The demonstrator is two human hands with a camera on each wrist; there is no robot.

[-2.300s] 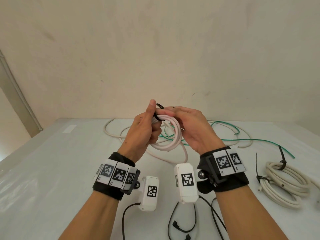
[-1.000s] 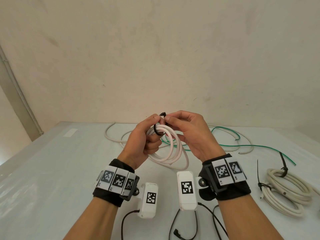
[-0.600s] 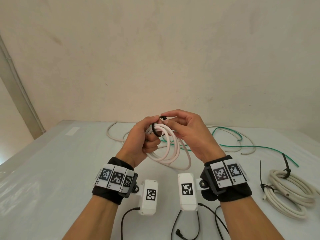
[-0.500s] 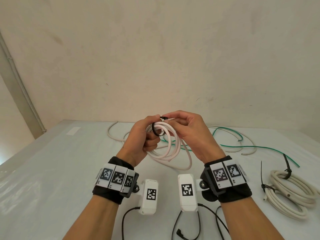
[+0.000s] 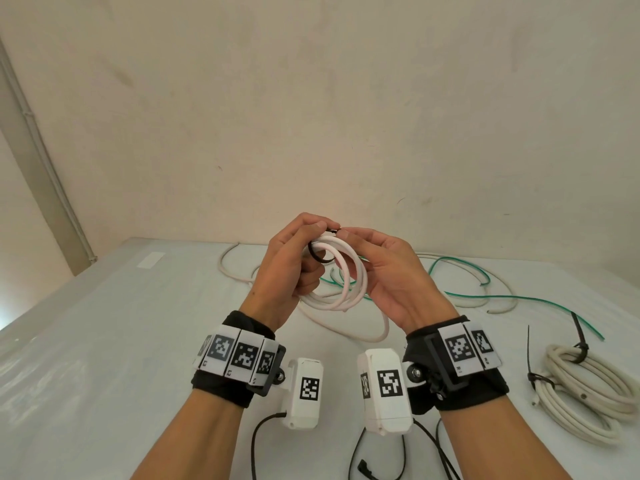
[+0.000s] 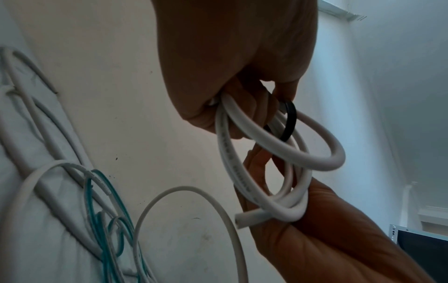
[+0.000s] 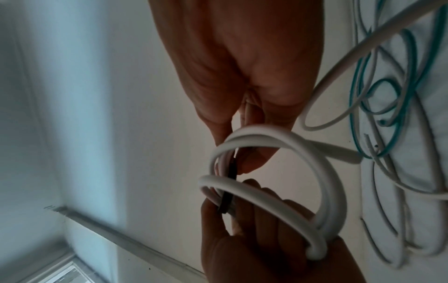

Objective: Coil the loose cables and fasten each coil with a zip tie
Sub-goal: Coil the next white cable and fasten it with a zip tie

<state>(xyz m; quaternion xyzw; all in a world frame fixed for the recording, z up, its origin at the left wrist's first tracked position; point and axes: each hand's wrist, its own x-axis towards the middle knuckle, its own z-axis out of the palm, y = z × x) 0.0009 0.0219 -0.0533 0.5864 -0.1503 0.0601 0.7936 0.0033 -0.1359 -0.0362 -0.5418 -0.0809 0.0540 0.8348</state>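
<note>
Small coil of white round cable [image 5: 341, 282], held in the air at centre frame above the white worktop [image 5: 104, 341]. Thin black plastic zip tie [image 5: 320, 254] looped round the coil's top strands; loop slack, not cinched.

Left hand [image 5: 289, 268]: fingers curled round the coil's left side, thumb and forefinger pinching at the tie's top. Right hand [image 5: 388, 271]: fingertips pinching the tie's end at the same spot, palm against the coil's right side.

Step, as judged: tie being closed on this coil. Next move likely calls for pulling the tail through while the strands stay bunched.

Lower right: cream cable coil [image 5: 585, 393], already bound with black ties. Behind the hands: loose green wire [image 5: 519, 299] and pale cables, uncoiled.

No containers in view.
</note>
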